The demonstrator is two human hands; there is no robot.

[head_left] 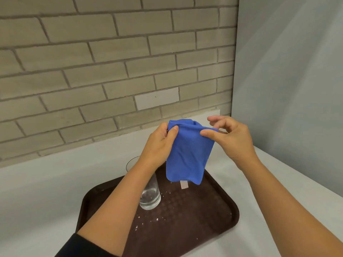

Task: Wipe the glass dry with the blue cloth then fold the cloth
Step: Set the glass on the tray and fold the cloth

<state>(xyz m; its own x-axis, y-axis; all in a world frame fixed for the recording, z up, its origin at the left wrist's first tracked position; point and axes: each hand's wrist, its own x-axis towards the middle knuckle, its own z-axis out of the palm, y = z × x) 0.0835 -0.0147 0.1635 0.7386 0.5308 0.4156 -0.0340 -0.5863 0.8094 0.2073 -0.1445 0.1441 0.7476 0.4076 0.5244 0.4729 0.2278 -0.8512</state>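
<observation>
Pinching one blue cloth (pixel 187 154): left hand (pixel 159 145), right hand (pixel 230 138); one glass (pixel 150 193).

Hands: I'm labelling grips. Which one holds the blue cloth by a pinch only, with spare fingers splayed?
The right hand pinches a corner of the blue cloth, other fingers lifted free; the left hand curls round the opposite corner.

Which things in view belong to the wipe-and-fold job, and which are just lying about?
Job: blue cloth, pinched at its top corners by the left hand and right hand; clear glass, standing upright.
Lying about: brown tray under the glass; white specks on it; white counter; brick wall.
</observation>
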